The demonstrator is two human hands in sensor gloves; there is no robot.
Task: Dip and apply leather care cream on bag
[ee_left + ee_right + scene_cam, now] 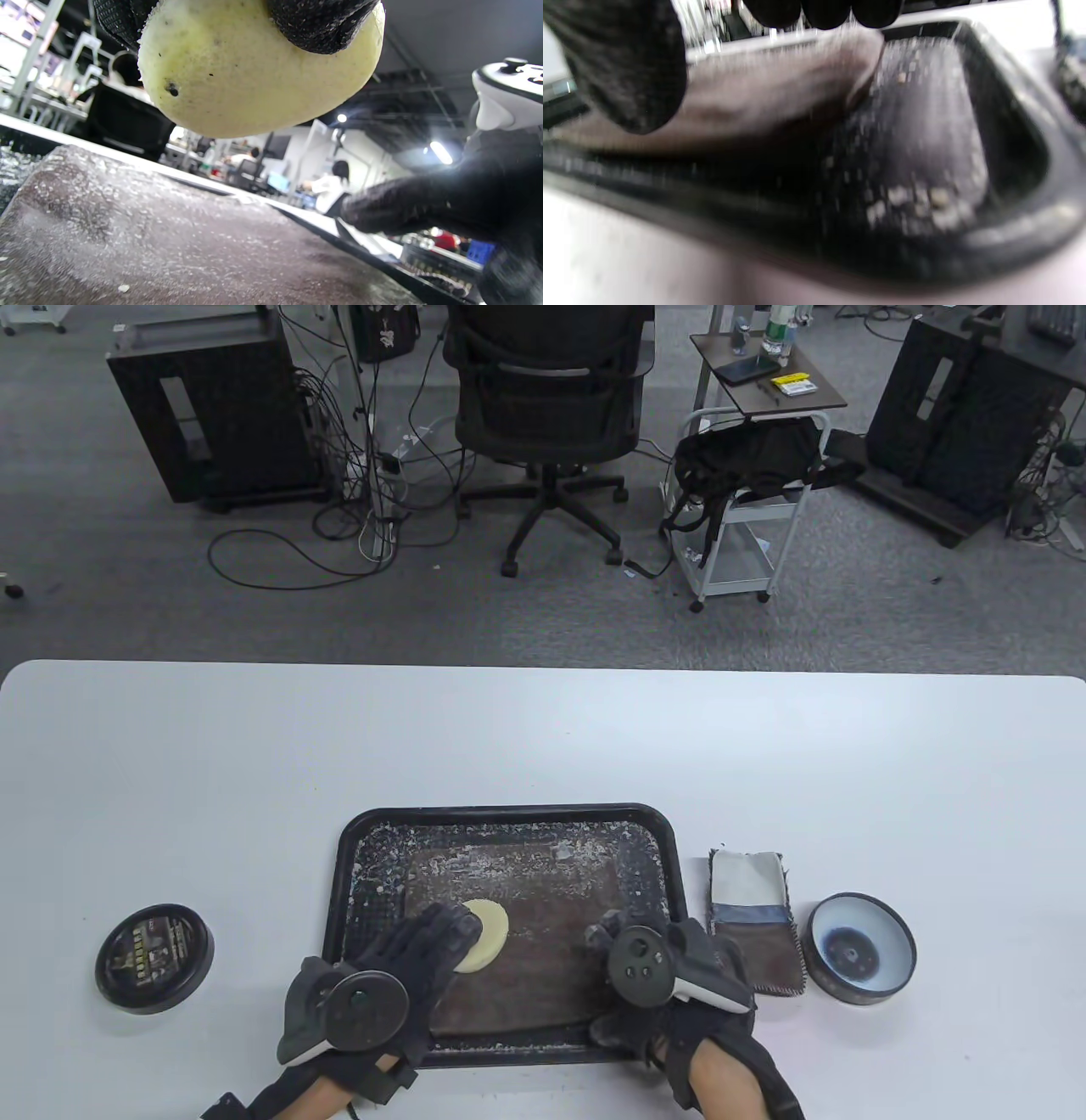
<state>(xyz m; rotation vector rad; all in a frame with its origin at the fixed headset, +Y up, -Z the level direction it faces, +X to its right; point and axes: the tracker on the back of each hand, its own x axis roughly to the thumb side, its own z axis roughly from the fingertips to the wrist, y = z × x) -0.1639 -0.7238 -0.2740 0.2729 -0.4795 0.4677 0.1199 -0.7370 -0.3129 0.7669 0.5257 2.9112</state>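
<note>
Black tray point(348, 857) at the near edge of the white tabletop point(543, 738), its rim and floor flecked with white residue. A flat brown leather bag point(543, 933) lies inside the tray. The left hand point(399, 976) grips a round pale-yellow sponge applicator point(485, 934), fingers curled over its top; the left wrist view shows the sponge raised just clear of the speckled leather. The right hand point(653, 967) rests over the bag's right side near the tray's right rim; whether its fingers hold anything cannot be told, the right wrist view being blurred. Open tin of cream point(859, 948) stands near the tabletop's near right corner; its black lid point(154, 958) lies well left of the tray. A folded cloth point(755, 920) lies between tray and tin.
</note>
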